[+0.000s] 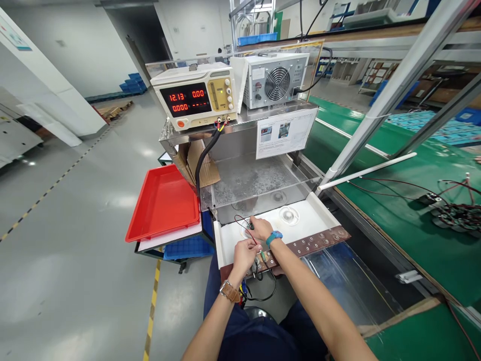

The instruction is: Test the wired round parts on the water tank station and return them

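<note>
My right hand (pixel 261 230) is closed around a small dark part (pixel 250 225) with thin wires, over the left side of the white tray-like fixture (pixel 306 215). The part's exact kind is too small to tell. A thin red wire (pixel 254 239) loops from it toward my left hand (pixel 245 256), whose fingers pinch the wire near a small white end. Just below the fingers, a green clip (pixel 263 256) sits at the brown drilled strip (pixel 300 246) along the fixture's front edge. A black cable (pixel 273 288) hangs in a loop under the strip.
A power supply (pixel 197 98) with lit red digits and a grey fan-backed unit (pixel 277 80) stand on the metal shelf. At left is a red tray (pixel 165 203) on a cart. Several wired parts (pixel 456 218) lie on the green belt (pixel 406 188), behind a slanted post (pixel 376 120).
</note>
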A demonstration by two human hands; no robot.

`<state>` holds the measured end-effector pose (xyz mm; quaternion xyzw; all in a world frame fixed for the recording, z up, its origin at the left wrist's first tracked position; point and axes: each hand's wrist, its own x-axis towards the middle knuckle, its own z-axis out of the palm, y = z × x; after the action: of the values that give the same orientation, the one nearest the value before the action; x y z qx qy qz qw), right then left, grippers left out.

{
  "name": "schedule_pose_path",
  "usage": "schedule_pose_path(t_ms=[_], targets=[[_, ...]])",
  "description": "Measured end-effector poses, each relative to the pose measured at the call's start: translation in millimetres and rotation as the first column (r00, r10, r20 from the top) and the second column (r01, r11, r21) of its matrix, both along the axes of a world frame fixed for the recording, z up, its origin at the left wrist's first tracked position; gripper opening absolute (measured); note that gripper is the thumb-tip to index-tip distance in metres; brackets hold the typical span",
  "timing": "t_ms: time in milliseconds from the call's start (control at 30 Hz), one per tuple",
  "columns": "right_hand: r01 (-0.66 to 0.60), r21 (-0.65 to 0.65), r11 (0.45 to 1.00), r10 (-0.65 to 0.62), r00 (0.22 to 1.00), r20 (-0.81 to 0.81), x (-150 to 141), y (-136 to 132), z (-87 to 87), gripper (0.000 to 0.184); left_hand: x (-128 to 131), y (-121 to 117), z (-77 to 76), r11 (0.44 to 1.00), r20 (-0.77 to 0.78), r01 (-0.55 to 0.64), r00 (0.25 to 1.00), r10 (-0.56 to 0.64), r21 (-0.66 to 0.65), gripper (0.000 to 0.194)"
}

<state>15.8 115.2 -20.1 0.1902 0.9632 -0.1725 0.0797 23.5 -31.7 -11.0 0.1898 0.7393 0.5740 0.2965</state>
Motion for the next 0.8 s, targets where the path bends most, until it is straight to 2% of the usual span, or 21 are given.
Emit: schedule_pose_path(t_ms=[433,800], targets=[[-0.005,0.01,1.0,0.005,1.0,-0.021,-0.8,1.0,-3.7,0.041,2.0,1.2,1.2,1.0,0.02,-0.008,1.0,0.009,-0.01,0.012],[0.0,0.014,1.0,0.0,1.0,-0.014,-0.2,0.6,-0.9,0.04,3.8,1.2,13.5,0.999,0.029,0.002,1.0,-0.001,-0.034,0.014]])
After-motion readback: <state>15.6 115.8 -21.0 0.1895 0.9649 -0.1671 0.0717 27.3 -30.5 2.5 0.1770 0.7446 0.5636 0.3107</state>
